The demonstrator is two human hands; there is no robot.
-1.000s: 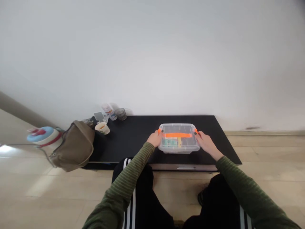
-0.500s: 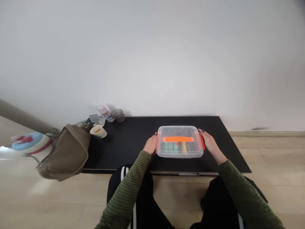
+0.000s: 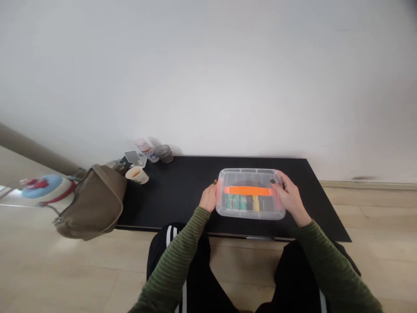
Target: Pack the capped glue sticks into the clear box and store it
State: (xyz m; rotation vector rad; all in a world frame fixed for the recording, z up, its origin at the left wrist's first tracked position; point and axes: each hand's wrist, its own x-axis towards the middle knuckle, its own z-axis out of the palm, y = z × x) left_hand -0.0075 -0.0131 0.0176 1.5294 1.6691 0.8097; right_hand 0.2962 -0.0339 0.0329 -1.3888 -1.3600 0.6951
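A clear plastic box (image 3: 250,193) with an orange handle on its lid and orange side clips rests on a low black table (image 3: 182,191). Small green and yellow items show through its wall. My left hand (image 3: 208,198) presses against the box's left end, fingers curled at the clip. My right hand (image 3: 289,195) wraps over the box's right end, thumb on the lid. Both arms wear green striped sleeves.
A brown bag (image 3: 93,202) hangs over the table's left end. Beside it stand a paper cup (image 3: 137,174), a phone (image 3: 133,157), a bottle (image 3: 146,148) and a glass (image 3: 163,153). A blue and white object (image 3: 44,189) lies on the floor at left. A white wall stands behind.
The side clips swung outward and down. My right hand moved up over the box's right end, and the view shifted slightly.
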